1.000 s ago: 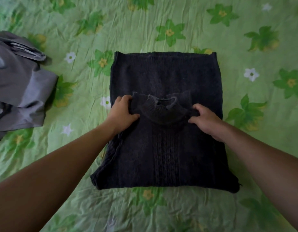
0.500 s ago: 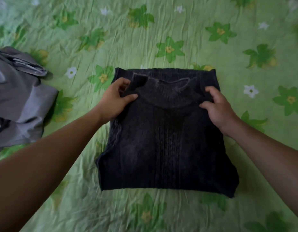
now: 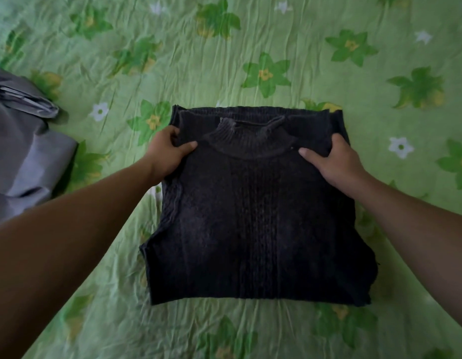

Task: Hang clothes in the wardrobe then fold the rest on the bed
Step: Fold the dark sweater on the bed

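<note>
A dark knitted sweater lies folded in half on the bed, its ribbed collar on top near the far edge. My left hand pinches the upper left shoulder of the top layer, thumb on top and fingers tucked under. At the upper right shoulder my right hand grips the same layer the same way. The top layer's edge sits almost flush with the far edge of the layer beneath.
The bed is covered by a crumpled green sheet printed with flowers. A heap of grey clothing lies at the left edge, apart from the sweater.
Both hands have carried the sweater's collar end away from me, from the middle of the garment to its far edge, closing the fold.
</note>
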The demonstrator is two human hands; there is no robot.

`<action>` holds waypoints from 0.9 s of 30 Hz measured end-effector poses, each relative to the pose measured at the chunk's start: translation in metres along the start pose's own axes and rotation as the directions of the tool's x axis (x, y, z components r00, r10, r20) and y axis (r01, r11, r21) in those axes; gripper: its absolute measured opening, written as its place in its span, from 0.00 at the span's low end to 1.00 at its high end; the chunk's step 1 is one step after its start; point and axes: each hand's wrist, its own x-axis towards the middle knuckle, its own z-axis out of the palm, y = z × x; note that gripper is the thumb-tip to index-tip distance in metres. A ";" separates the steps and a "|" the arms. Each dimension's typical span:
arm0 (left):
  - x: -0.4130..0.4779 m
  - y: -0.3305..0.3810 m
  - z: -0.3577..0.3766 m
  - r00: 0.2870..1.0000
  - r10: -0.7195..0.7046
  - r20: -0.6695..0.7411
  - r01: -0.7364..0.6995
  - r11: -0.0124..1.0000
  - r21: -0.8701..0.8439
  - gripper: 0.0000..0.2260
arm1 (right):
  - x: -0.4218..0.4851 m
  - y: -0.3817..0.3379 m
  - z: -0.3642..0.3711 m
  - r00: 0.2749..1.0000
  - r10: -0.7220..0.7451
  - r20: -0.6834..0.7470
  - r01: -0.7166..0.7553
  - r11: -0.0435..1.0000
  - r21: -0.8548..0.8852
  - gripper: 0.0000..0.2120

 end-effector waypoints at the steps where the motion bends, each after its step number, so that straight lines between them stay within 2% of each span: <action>1: 0.000 -0.002 -0.001 1.000 -0.012 -0.002 0.012 1.000 -0.023 0.13 | -0.001 0.000 -0.001 1.000 0.026 0.001 -0.026 1.000 -0.004 0.31; 3: -0.002 -0.004 -0.003 0.998 -0.064 0.016 0.065 0.997 -0.042 0.20 | 0.000 -0.005 -0.002 0.990 0.130 0.053 -0.133 0.989 0.060 0.35; 5: -0.008 -0.006 -0.003 0.995 -0.097 -0.006 0.097 0.994 -0.051 0.27 | -0.002 -0.006 -0.004 0.975 0.196 0.104 -0.214 0.952 0.217 0.30; 7: -0.027 -0.009 -0.002 0.996 -0.040 -0.075 0.038 0.999 -0.029 0.28 | -0.012 -0.004 -0.008 0.970 0.227 0.089 -0.243 0.916 0.319 0.27; 8: -0.041 -0.012 0.000 0.993 0.036 -0.110 -0.029 0.998 0.058 0.28 | -0.022 -0.002 -0.012 0.977 0.208 0.036 -0.210 0.936 0.282 0.28; 9: -0.057 -0.017 0.003 0.982 0.138 -0.126 -0.113 0.975 0.189 0.27 | -0.035 0.000 -0.013 0.990 0.131 -0.052 -0.120 0.977 0.175 0.30; 10: -0.075 -0.023 0.007 0.960 0.255 -0.114 -0.206 0.923 0.325 0.27 | -0.050 0.004 -0.012 0.990 -0.024 -0.139 0.027 0.999 0.019 0.30; 11: -0.093 -0.029 0.014 0.932 0.355 -0.071 -0.289 0.848 0.444 0.26 | -0.068 0.006 -0.007 0.959 -0.223 -0.174 0.199 0.969 -0.147 0.29; 12: -0.109 -0.035 0.023 0.903 0.429 -0.005 -0.356 0.756 0.549 0.26 | -0.086 0.008 -0.001 0.908 -0.397 -0.134 0.345 0.889 -0.300 0.29; 13: -0.121 -0.042 0.033 0.880 0.470 0.074 -0.402 0.652 0.642 0.27 | -0.102 0.011 0.007 0.860 -0.510 -0.040 0.444 0.783 -0.435 0.30; 14: -0.129 -0.048 0.042 0.870 0.469 0.153 -0.423 0.551 0.720 0.29 | -0.114 0.014 0.016 0.833 -0.547 0.079 0.495 0.675 -0.547 0.32; 15: -0.133 -0.056 0.049 0.871 0.443 0.211 -0.425 0.465 0.777 0.30 | -0.122 0.019 0.025 0.833 -0.526 0.170 0.504 0.596 -0.625 0.33; 17: -0.129 -0.071 0.053 0.881 0.386 0.272 -0.418 0.368 0.831 0.31 | -0.123 0.031 0.038 0.872 -0.433 0.227 0.461 0.571 -0.679 0.34; 19: -0.119 -0.082 0.049 0.892 0.348 0.287 -0.408 0.353 0.842 0.30 | -0.118 0.039 0.041 0.902 -0.361 0.238 0.422 0.614 -0.667 0.35; 22: -0.114 -0.079 0.050 0.896 0.341 0.285 -0.402 0.351 0.846 0.31 | -0.115 0.035 0.042 0.908 -0.343 0.241 0.410 0.605 -0.683 0.35; 24: -0.125 -0.074 0.053 0.882 0.395 0.258 -0.407 0.358 0.841 0.31 | -0.125 0.027 0.044 0.882 -0.431 0.191 0.431 0.570 -0.699 0.35; 27: -0.158 -0.092 0.049 0.853 0.458 0.249 -0.424 0.332 0.842 0.31 | -0.154 0.041 0.049 0.788 -0.586 0.186 0.537 0.509 -0.673 0.35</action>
